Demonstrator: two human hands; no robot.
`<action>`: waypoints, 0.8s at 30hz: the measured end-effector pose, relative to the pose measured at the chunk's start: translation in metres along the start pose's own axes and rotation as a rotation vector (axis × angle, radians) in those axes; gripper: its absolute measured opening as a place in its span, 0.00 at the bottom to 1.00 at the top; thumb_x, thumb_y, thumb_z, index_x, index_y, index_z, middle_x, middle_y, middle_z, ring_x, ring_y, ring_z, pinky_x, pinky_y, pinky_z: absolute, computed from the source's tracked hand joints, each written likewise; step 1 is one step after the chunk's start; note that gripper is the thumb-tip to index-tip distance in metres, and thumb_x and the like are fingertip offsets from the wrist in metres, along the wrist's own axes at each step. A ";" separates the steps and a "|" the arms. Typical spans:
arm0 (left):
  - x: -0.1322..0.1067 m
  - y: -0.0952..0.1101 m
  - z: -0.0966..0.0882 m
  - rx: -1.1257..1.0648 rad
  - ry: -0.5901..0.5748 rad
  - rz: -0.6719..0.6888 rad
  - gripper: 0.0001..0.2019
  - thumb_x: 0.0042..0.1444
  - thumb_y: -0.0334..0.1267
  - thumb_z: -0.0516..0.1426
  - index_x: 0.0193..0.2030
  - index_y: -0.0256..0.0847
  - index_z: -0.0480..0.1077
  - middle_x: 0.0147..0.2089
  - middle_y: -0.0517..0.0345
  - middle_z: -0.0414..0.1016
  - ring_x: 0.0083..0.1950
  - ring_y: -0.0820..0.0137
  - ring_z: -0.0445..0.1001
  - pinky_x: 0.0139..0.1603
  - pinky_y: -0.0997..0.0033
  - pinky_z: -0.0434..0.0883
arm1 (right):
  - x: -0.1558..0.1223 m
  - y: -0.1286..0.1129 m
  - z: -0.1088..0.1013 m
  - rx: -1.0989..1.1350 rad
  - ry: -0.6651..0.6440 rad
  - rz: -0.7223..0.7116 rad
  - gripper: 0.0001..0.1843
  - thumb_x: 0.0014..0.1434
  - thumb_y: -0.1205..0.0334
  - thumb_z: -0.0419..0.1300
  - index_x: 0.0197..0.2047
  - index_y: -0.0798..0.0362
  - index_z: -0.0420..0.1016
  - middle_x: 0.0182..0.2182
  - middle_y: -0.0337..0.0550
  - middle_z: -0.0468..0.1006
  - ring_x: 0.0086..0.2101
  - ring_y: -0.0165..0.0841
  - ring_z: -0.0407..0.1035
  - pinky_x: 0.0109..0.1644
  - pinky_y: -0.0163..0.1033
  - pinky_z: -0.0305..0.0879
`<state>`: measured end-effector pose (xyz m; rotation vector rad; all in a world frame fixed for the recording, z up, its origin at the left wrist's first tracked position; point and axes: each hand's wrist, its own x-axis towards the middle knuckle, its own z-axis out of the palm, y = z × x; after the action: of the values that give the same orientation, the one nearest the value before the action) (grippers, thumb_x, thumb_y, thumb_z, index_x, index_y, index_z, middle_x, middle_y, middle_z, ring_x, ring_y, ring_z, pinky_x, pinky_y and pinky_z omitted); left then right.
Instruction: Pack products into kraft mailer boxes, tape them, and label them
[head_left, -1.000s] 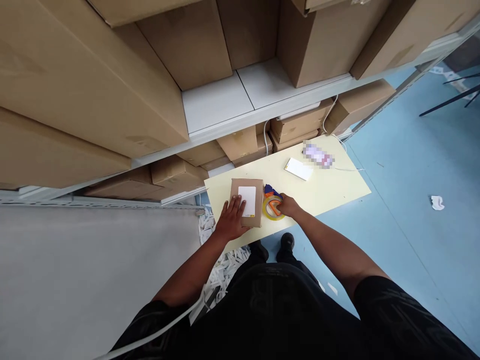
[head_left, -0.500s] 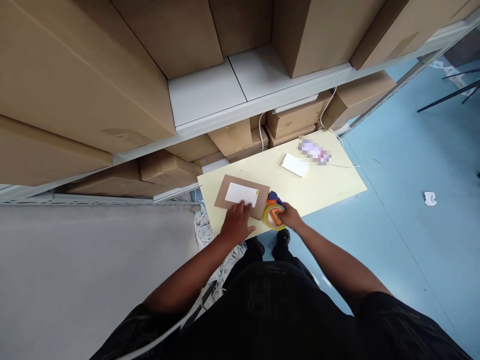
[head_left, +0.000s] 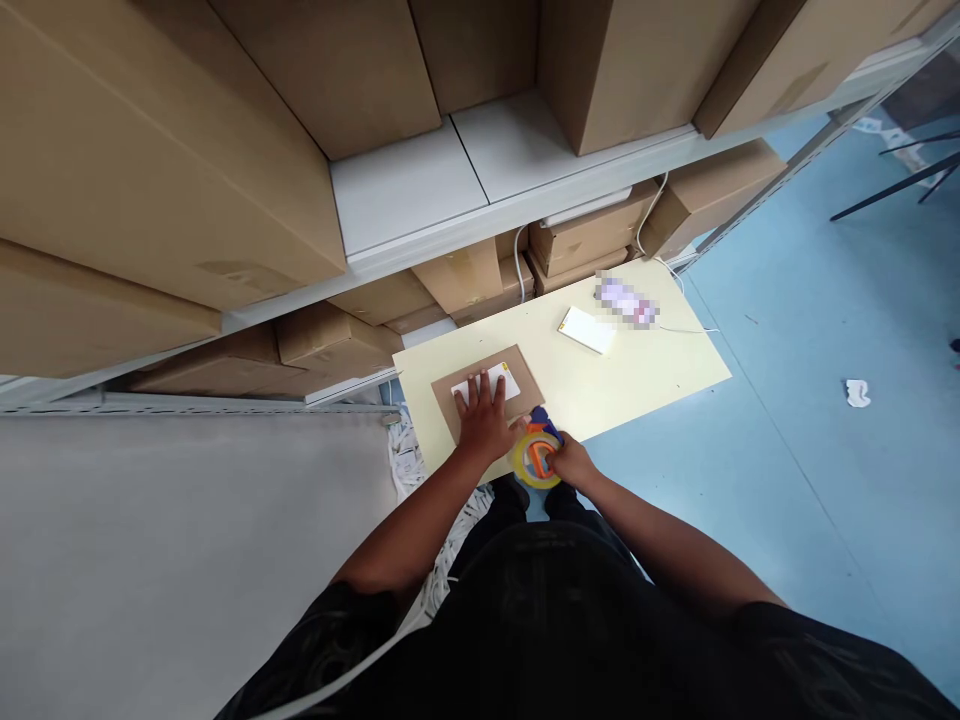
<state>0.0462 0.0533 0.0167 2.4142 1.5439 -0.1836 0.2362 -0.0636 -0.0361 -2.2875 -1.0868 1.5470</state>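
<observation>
Compared with half a second ago, the small brown cardboard box is lying turned, its far right corner pointing away from the body, and the blue-and-orange plastic tape dispenser is hanging closer to the person. The box is resting flat near the near left part of the pale yellow rectangular surface, with its white rectangular label facing up. The left hand is lying palm down over it, its fingers spreading wide and reaching across the label, gripping nothing; this pressing pose is probably steadying the box. The left thumb is pointing out towards the dispenser; whether they are touching is hard to tell. The right hand is curling its fingers closed around the dispenser at its right side, apparently keeping the yellow tape roll clear of the box, just over the near edge. Both forearms are angling forward and inward from beside the torso, the elbows bending outward. Well apart from the hands, a flat white box is lying on the surface.
</observation>
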 end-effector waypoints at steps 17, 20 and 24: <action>-0.001 0.000 0.013 -0.099 0.072 -0.007 0.47 0.59 0.56 0.62 0.79 0.42 0.47 0.82 0.37 0.30 0.80 0.35 0.30 0.72 0.25 0.41 | -0.023 0.018 0.005 -0.129 -0.083 -0.041 0.31 0.53 0.67 0.64 0.61 0.51 0.68 0.45 0.46 0.83 0.46 0.41 0.78 0.45 0.38 0.70; -0.012 0.003 0.009 -0.110 -0.009 0.025 0.53 0.55 0.59 0.64 0.79 0.37 0.46 0.81 0.34 0.33 0.79 0.34 0.37 0.71 0.33 0.52 | -0.008 0.003 0.012 -0.038 0.022 -0.012 0.27 0.59 0.64 0.61 0.62 0.49 0.67 0.50 0.45 0.82 0.48 0.38 0.78 0.47 0.36 0.71; -0.013 -0.026 -0.001 -0.044 -0.095 0.305 0.46 0.54 0.55 0.67 0.76 0.47 0.56 0.80 0.42 0.47 0.78 0.40 0.48 0.75 0.41 0.50 | 0.045 -0.039 -0.033 -0.145 0.026 -0.104 0.27 0.57 0.62 0.64 0.60 0.51 0.69 0.51 0.48 0.82 0.46 0.38 0.77 0.44 0.35 0.70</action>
<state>0.0171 0.0524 0.0171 2.5269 1.1108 -0.1967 0.2548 0.0020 -0.0342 -2.2933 -1.3293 1.4389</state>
